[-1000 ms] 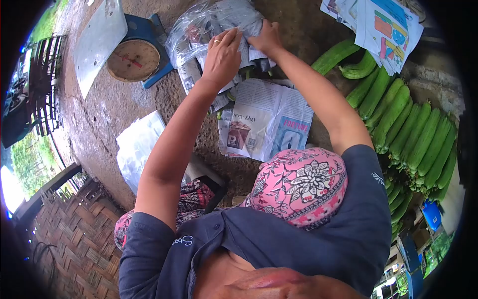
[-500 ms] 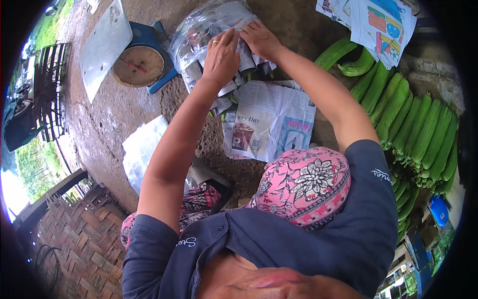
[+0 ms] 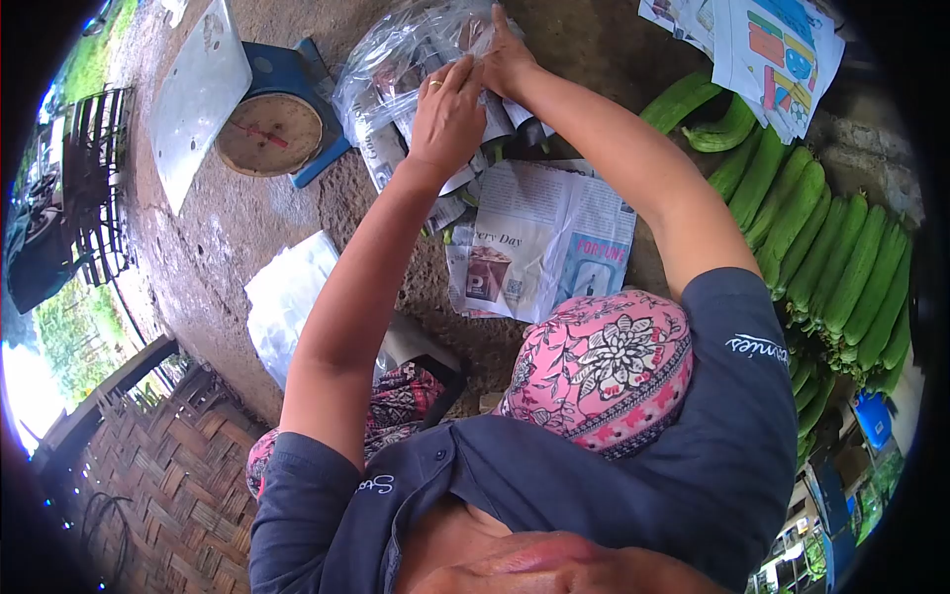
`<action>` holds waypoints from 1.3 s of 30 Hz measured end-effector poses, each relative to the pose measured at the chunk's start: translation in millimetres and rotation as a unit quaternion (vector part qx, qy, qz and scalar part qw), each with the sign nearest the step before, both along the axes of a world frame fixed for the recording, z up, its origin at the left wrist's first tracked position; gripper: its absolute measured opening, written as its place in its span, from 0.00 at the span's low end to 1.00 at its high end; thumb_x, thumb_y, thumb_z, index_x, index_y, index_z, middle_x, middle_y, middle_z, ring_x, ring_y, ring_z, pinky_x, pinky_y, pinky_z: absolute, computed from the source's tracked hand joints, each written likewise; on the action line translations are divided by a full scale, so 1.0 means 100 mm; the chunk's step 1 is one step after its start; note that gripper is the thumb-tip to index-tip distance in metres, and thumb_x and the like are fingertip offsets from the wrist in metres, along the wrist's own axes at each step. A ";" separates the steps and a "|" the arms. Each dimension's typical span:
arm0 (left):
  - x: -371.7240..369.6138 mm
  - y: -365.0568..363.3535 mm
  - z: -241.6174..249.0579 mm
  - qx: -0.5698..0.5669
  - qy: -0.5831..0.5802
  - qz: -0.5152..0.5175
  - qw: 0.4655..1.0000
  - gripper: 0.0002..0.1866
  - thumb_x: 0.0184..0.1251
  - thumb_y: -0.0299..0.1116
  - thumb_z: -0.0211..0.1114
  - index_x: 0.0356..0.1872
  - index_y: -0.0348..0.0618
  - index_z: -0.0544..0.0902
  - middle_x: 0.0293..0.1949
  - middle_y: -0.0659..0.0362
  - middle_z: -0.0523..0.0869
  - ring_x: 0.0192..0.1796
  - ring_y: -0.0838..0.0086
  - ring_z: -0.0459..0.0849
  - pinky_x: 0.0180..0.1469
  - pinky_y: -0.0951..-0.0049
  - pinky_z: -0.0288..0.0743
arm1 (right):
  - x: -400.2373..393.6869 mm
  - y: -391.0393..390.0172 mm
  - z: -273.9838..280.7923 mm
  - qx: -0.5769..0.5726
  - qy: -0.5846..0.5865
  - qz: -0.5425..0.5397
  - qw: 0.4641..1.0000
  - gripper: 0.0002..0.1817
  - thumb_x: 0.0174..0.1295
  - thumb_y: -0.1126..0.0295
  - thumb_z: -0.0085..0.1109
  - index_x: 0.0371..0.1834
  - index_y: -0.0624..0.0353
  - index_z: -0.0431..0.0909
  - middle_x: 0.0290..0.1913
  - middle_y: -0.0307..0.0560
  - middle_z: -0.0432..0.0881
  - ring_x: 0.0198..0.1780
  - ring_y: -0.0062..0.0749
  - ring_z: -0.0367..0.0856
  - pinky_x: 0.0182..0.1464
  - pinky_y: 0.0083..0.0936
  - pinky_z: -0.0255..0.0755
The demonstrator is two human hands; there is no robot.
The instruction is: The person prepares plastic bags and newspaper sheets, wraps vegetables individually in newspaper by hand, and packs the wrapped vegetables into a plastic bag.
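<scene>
A clear plastic bag (image 3: 396,45) surrounds several newspaper-wrapped bundles (image 3: 384,150), with green stem ends showing at their lower side. My left hand (image 3: 447,117) lies on the bundles at the bag's edge, fingers stretched out. Beside it, my right hand (image 3: 510,64) has the bag's edge in its grasp, one finger pointing up; part of its grip is hidden. Nearer my body, flat newspaper sheets (image 3: 524,233) lie on the rough ground.
A blue scale (image 3: 272,129) with a metal pan (image 3: 201,99) stands at the upper left. White plastic bags (image 3: 292,297) lie below it. Long green vegetables (image 3: 831,262) are lined up on the right, under printed paper sheets (image 3: 777,59). My patterned knee (image 3: 604,371) is near the newspaper.
My right hand has turned and shifted slightly, and one finger now points up. The bag's plastic near it has changed shape. My left hand stays on the bundles. The view has shifted slightly.
</scene>
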State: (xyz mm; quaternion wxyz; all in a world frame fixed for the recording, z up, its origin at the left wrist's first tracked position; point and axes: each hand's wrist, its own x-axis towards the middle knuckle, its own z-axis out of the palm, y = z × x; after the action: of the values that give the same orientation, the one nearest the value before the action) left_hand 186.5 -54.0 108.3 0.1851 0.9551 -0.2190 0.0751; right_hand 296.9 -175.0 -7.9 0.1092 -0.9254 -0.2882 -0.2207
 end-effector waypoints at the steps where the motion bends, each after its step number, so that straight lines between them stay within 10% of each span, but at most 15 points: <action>1: -0.02 -0.04 0.03 -0.002 0.001 0.001 1.000 0.30 0.54 0.27 0.65 0.62 0.36 0.73 0.64 0.48 0.73 0.65 0.55 0.69 0.68 0.59 0.62 | -0.01 -0.03 0.09 0.026 0.036 0.002 0.999 0.20 0.69 0.62 0.37 0.53 0.59 0.76 0.56 0.54 0.78 0.60 0.43 0.73 0.62 0.38 0.65; 7: -0.01 -0.03 0.03 -0.006 0.006 -0.002 1.000 0.30 0.54 0.27 0.65 0.62 0.36 0.73 0.63 0.46 0.73 0.65 0.52 0.69 0.67 0.58 0.62 | 0.20 0.04 -0.08 0.004 0.103 0.069 0.992 0.22 0.74 0.57 0.33 0.53 0.59 0.75 0.57 0.55 0.77 0.60 0.43 0.72 0.63 0.36 0.63; 10: -0.02 -0.03 0.00 0.000 0.004 0.005 1.000 0.29 0.55 0.27 0.65 0.62 0.36 0.73 0.63 0.45 0.73 0.65 0.51 0.70 0.67 0.58 0.63 | 0.07 0.03 0.15 0.373 0.392 -0.008 0.841 0.25 0.72 0.52 0.38 0.55 0.61 0.75 0.58 0.58 0.76 0.62 0.48 0.71 0.65 0.37 0.62; 12: -0.02 -0.01 -0.02 0.012 0.002 0.013 1.000 0.30 0.55 0.27 0.65 0.62 0.36 0.73 0.63 0.45 0.73 0.65 0.51 0.70 0.67 0.58 0.63 | 0.10 0.11 -0.01 0.045 0.174 0.027 0.983 0.23 0.67 0.63 0.39 0.60 0.60 0.72 0.65 0.54 0.71 0.68 0.43 0.66 0.72 0.47 0.45; 13: -0.02 -0.01 -0.03 0.015 0.002 0.015 1.000 0.30 0.54 0.27 0.65 0.62 0.35 0.72 0.63 0.44 0.73 0.65 0.51 0.70 0.67 0.58 0.62 | 0.10 0.07 -0.10 -0.131 0.056 0.043 0.989 0.24 0.64 0.69 0.40 0.63 0.60 0.71 0.69 0.52 0.68 0.71 0.40 0.64 0.76 0.52 0.36; 14: -0.03 0.01 -0.04 0.023 0.006 0.011 1.000 0.31 0.54 0.27 0.65 0.63 0.35 0.71 0.63 0.44 0.72 0.66 0.51 0.69 0.68 0.58 0.62 | -0.10 -0.06 0.69 -0.412 0.246 0.091 0.872 0.20 0.63 0.67 0.43 0.55 0.56 0.78 0.66 0.51 0.72 0.70 0.37 0.65 0.75 0.56 0.39; 17: -0.07 0.04 -0.07 0.041 0.000 0.008 0.999 0.33 0.54 0.29 0.65 0.64 0.36 0.70 0.65 0.45 0.71 0.67 0.52 0.68 0.69 0.57 0.60 | -0.26 -0.23 0.75 -0.249 0.268 0.131 0.921 0.17 0.62 0.65 0.46 0.48 0.52 0.82 0.62 0.48 0.75 0.68 0.36 0.67 0.72 0.59 0.45; 20: -0.13 0.04 -0.08 0.053 -0.013 0.035 0.998 0.31 0.55 0.30 0.64 0.64 0.41 0.72 0.66 0.48 0.70 0.68 0.54 0.66 0.70 0.56 0.56 | -0.86 -0.46 0.58 0.029 0.052 0.125 0.990 0.17 0.55 0.68 0.58 0.50 0.53 0.80 0.63 0.44 0.74 0.68 0.45 0.65 0.70 0.51 0.53; 24: -0.23 -0.04 0.19 0.096 -0.121 0.094 0.984 0.25 0.57 0.31 0.65 0.59 0.48 0.78 0.65 0.51 0.72 0.69 0.57 0.67 0.70 0.56 0.55 | -1.71 -1.10 0.86 0.167 0.151 0.058 0.973 0.19 0.51 0.70 0.62 0.49 0.53 0.81 0.60 0.43 0.76 0.64 0.45 0.69 0.66 0.45 0.61; 27: -0.22 -0.01 0.48 -0.113 -0.059 0.037 0.991 0.17 0.57 0.31 0.66 0.50 0.48 0.83 0.58 0.51 0.79 0.63 0.57 0.75 0.66 0.59 0.63 | -2.18 -1.70 1.00 0.269 0.225 -0.040 0.936 0.19 0.53 0.74 0.60 0.50 0.54 0.80 0.58 0.46 0.77 0.62 0.47 0.72 0.63 0.38 0.67; 32: -0.97 -0.50 2.13 -0.420 0.359 -0.207 0.807 0.08 0.64 0.31 0.64 0.37 0.36 0.84 0.37 0.54 0.86 0.43 0.69 0.84 0.45 0.71 0.75 | -2.92 -2.52 1.25 0.381 0.205 -0.252 0.866 0.15 0.61 0.75 0.58 0.52 0.59 0.79 0.49 0.48 0.81 0.50 0.34 0.80 0.51 0.27 0.75; 39: -1.83 -1.05 3.00 -0.506 0.320 -0.548 0.584 0.10 0.62 0.35 0.65 0.34 0.36 0.83 0.36 0.51 0.85 0.39 0.67 0.83 0.42 0.68 0.75 | -3.30 -3.44 0.46 0.488 0.213 -0.412 0.740 0.22 0.60 0.70 0.59 0.58 0.61 0.73 0.52 0.50 0.80 0.51 0.36 0.80 0.52 0.28 0.72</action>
State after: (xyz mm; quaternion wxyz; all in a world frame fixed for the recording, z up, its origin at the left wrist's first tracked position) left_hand 3.1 -159.4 408.7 0.7027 0.3680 -0.5540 -0.2527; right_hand -32.9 -518.8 37.9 0.5026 -0.7968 0.2990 -0.1519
